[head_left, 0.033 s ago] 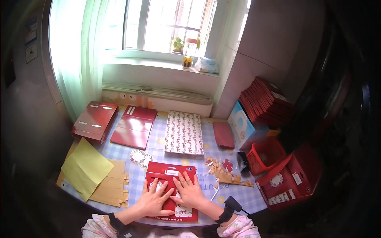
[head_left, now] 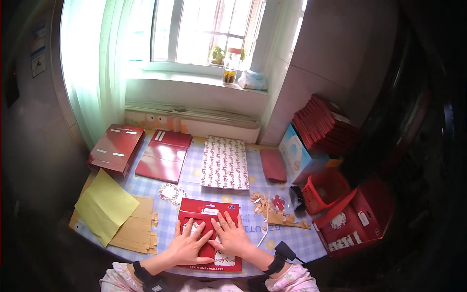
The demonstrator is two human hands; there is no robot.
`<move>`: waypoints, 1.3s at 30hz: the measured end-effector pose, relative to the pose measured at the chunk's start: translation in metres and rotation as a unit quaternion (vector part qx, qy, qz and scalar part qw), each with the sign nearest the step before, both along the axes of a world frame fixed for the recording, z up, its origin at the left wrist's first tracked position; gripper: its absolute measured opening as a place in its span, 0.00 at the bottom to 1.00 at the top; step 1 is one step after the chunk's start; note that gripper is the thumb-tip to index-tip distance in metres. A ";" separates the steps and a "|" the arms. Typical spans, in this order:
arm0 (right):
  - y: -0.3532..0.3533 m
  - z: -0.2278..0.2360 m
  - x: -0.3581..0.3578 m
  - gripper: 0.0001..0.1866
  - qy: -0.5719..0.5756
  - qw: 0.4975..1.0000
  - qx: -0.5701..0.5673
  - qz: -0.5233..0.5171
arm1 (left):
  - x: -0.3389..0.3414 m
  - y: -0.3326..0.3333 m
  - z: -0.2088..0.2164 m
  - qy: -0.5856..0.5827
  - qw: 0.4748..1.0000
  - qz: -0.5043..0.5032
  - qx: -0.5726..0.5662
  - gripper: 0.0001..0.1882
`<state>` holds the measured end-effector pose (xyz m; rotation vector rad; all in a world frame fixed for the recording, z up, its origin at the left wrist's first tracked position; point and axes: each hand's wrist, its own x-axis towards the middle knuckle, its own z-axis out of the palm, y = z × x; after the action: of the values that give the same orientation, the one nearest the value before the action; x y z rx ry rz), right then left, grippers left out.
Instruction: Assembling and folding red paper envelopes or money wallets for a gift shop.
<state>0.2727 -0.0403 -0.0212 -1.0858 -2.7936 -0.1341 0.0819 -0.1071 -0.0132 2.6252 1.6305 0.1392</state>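
Note:
A flat red card pack (head_left: 197, 207) with a hang hole at its top lies at the table's near edge. Both my hands rest flat on it, fingers spread and pressing nothing between them. My left hand (head_left: 190, 246) covers its left half, partly over a patterned white piece. Over the right half lies my right hand (head_left: 233, 238), its thumb close to the left fingers. Below the right palm a white printed card (head_left: 224, 257) shows through the pack's front. Much of the pack's middle is hidden under my hands.
Left stand a yellow sheet (head_left: 106, 207) on brown paper envelopes (head_left: 134, 233), and red folder stacks (head_left: 116, 146). Behind lie patterned white sheets (head_left: 225, 163) and a round wreath cutout stack (head_left: 171, 193). Right are a red basket (head_left: 326, 190), a blue box (head_left: 296, 155) and an open red pack (head_left: 352, 224).

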 end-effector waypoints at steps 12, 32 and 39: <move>-0.035 -0.007 0.014 0.40 0.014 0.999 -0.032 -0.002 | 0.002 0.001 -0.009 -0.009 0.999 0.011 0.031 0.45; -0.015 -0.039 0.051 0.22 0.553 0.410 -0.714 -0.129 | -0.065 0.018 -0.098 -0.090 0.952 0.002 0.293 0.27; 0.063 0.089 0.091 0.19 0.689 0.475 -0.546 -0.033 | -0.081 0.023 -0.121 -0.262 0.928 0.034 0.262 0.23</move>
<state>0.3638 0.0226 0.0681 -0.6629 -0.9915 1.7907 0.0010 -0.0846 -0.1342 2.5021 1.6370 1.3197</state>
